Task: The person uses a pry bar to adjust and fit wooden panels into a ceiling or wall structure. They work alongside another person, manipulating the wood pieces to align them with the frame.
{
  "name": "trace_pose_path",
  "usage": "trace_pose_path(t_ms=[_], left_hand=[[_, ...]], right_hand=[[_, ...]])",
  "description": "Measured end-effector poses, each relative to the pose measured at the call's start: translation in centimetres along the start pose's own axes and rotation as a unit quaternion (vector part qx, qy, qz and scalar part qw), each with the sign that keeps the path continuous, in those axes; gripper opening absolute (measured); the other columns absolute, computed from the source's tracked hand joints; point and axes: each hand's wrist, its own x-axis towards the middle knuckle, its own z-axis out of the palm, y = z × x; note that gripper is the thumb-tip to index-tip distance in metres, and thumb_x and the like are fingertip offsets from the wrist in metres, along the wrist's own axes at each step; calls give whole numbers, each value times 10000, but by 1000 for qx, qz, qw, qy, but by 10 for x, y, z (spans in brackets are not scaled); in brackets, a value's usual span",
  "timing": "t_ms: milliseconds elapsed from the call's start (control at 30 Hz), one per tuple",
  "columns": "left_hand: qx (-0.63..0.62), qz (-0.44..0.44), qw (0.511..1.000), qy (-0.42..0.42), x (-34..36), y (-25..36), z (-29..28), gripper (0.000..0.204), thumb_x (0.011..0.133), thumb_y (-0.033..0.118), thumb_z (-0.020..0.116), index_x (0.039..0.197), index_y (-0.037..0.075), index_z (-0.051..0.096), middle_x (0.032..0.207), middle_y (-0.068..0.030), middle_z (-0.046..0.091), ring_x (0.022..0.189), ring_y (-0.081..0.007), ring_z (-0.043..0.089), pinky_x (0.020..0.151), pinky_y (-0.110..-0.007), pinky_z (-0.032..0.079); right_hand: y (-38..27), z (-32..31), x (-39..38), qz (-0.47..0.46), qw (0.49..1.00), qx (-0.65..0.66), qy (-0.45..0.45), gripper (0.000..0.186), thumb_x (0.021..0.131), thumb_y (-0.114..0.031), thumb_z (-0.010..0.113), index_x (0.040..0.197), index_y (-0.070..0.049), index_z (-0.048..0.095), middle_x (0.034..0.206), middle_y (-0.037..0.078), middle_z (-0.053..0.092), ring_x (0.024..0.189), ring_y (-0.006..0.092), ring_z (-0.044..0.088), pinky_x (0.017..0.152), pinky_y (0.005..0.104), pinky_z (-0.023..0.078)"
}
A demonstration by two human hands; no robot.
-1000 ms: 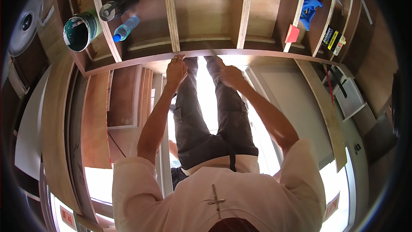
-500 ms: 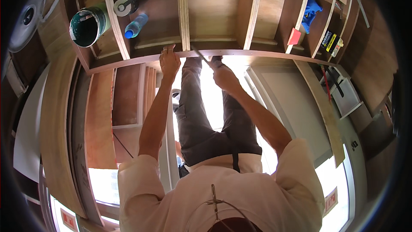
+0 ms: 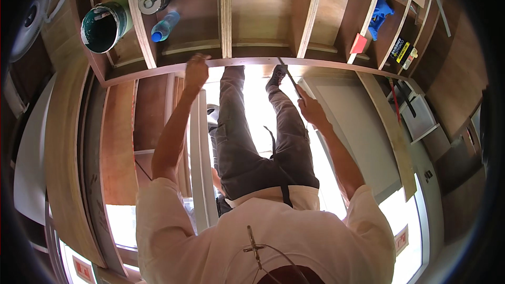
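Note:
My left hand (image 3: 197, 73) is at the near edge of a wooden frame (image 3: 247, 63), its fingers curled together. Whatever they hold, if anything, is too small to make out. Farther right, my right hand (image 3: 313, 111) is closed around the lower end of a long, thin, dark stick-like tool (image 3: 290, 78). The tool slants up and left, and its tip overlaps the frame's edge in view. Its exact kind does not show.
Beyond the edge, wooden dividers separate compartments with a paint-stained bucket (image 3: 107, 27), an open tin (image 3: 153, 1), a blue-capped bottle (image 3: 165, 26), a blue cloth-like item (image 3: 380, 17) and a yellow-black package (image 3: 402, 51). Planks (image 3: 120, 147) flank me.
My left hand has shifted left along the frame's edge. My right hand has moved right and toward me, carrying the thin tool away from the left hand. My right foot has shifted right.

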Motion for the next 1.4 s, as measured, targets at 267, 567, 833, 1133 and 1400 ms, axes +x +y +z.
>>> trace_pose_path(t_ms=[267,567,833,1133,1400], left_hand=[[31,-58,998,7,-12,-20,-31,289,783,50,504,1005,114,677,983,-101,644,923,-284,622,821,-391,507],[37,31,998,50,-2,-38,-44,358,828,79,476,1152,102,627,1059,-145,644,1002,-314,602,986,-481,402],[2,-107,991,82,-2,-61,-51,347,854,110,481,1176,98,610,1076,-194,628,1011,-363,588,940,-444,429],[-67,-183,971,139,-34,-62,-72,331,845,62,486,1156,78,598,1097,-198,616,1046,-377,578,905,-449,468],[-132,-177,955,196,-14,-49,-62,323,872,81,460,1161,86,605,1100,-182,616,1009,-341,598,865,-419,481]], right_hand=[[-63,28,-9,-130,991,20,9,546,942,-250,464,1457,-193,292,666,196,608,575,382,597,594,480,481],[-190,100,90,-231,970,-59,-55,525,917,-217,513,1408,-105,366,684,174,628,643,342,633,570,445,498],[-214,126,108,-285,934,-210,-41,466,835,-147,538,1269,19,511,704,140,648,666,268,663,544,409,525],[-169,120,118,-244,968,-47,33,384,822,-172,537,1157,4,603,682,122,626,606,306,620,585,447,520],[-228,101,82,-351,931,-60,-81,487,913,-198,459,1355,-3,397,630,161,610,534,305,606,489,444,478]])
